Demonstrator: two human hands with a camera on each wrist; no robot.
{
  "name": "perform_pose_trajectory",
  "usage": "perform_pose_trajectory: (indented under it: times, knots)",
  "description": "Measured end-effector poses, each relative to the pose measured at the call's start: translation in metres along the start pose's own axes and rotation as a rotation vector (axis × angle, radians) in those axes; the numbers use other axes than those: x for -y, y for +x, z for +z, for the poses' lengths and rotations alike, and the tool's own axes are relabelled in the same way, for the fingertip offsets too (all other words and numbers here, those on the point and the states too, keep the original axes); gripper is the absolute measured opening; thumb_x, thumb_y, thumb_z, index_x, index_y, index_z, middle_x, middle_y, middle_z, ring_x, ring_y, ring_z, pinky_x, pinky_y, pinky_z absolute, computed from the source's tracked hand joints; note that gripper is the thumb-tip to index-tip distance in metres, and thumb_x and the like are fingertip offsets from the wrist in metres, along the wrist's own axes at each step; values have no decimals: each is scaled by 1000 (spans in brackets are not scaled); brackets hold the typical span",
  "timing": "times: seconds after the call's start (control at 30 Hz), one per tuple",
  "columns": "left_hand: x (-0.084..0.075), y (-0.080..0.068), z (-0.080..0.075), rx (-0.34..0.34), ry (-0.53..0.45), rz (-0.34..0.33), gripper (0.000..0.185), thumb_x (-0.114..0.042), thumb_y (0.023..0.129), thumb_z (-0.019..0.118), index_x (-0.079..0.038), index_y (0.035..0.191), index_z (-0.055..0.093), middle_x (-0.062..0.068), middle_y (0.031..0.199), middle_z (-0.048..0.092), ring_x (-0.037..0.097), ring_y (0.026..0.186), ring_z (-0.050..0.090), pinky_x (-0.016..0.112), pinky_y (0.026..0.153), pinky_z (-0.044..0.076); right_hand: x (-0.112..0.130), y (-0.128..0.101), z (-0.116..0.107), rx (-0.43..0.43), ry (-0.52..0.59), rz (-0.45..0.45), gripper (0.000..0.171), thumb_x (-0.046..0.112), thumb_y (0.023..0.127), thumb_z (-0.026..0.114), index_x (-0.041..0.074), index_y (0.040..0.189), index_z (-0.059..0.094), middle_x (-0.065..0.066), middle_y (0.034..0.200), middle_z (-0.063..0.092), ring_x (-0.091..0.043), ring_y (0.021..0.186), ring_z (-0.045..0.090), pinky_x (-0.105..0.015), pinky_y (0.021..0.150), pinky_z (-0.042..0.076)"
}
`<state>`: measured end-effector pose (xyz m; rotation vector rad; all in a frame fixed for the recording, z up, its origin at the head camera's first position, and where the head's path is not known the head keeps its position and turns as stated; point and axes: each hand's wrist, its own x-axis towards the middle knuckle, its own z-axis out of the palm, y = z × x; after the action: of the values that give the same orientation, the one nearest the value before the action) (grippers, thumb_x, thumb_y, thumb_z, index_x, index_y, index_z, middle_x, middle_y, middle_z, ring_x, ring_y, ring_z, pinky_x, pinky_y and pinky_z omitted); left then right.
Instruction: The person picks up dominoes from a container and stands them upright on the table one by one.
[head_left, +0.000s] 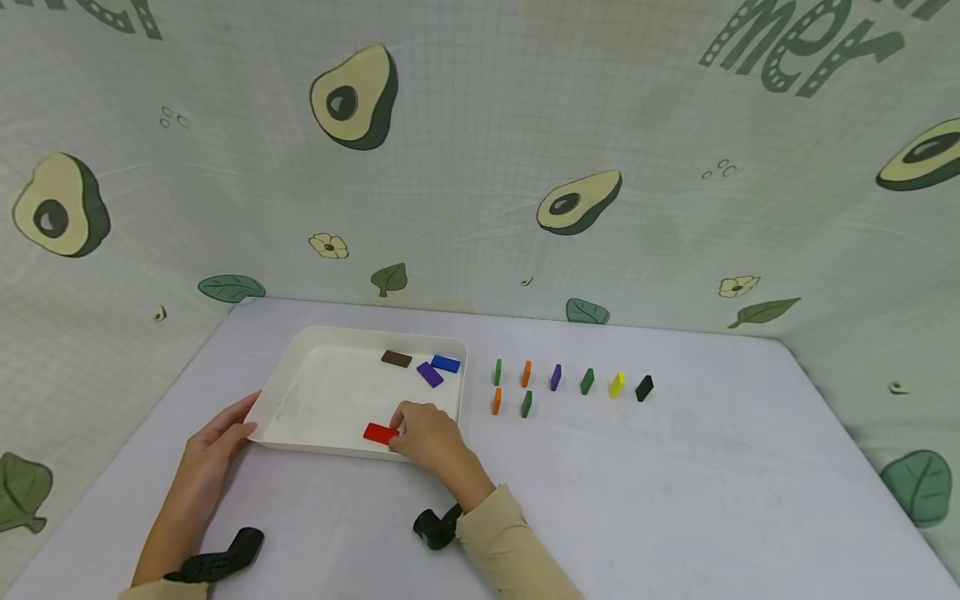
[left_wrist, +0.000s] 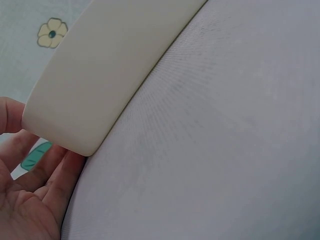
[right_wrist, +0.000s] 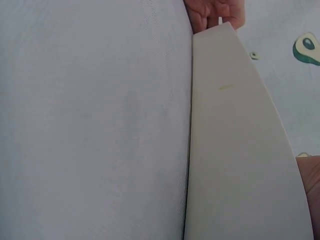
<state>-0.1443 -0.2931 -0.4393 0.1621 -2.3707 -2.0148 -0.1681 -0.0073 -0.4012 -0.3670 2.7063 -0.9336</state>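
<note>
Two hands at work: left hand (head_left: pixel 213 437) flat, fingers straight against near-left corner of shallow white plastic tray (head_left: pixel 300 346); right hand (head_left: pixel 427 433) pinching flat red rectangular block (head_left: pixel 378 432) just inside tray's near rim. Best lifted straight up, clear of rim, tray steadied. Farther in: brown (head_left: pixel 396 358), purple (head_left: pixel 430 374), blue (head_left: pixel 446 363) blocks. Beyond, upright coloured blocks (head_left: pixel 555 377) on grey table (head_left: pixel 675 483).

beige sleeves (head_left: pixel 510 542); black wrist-mounted cameras (head_left: pixel 437 527)
</note>
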Motion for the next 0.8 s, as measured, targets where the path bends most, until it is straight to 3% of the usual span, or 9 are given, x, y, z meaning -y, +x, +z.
perform_pose_trajectory:
  times: [0.33, 0.8]
  knots:
    - [1, 0, 0, -1, -21, 12, 50, -30, 95, 53, -17, 142, 41, -13, 141, 42, -18, 108, 43, -1, 80, 36, -1, -1, 1, -44, -21, -26, 14, 13, 83, 66, 8, 95, 63, 2, 64, 50, -12, 54, 46, -19, 48, 36]
    - [1, 0, 0, -3, -20, 14, 49, -30, 95, 52, -17, 141, 41, -13, 140, 43, -18, 107, 43, -1, 80, 36, 2, -1, 1, -29, -41, 11, 23, 22, 81, 71, 10, 99, 63, 1, 63, 49, -12, 58, 46, -20, 51, 35]
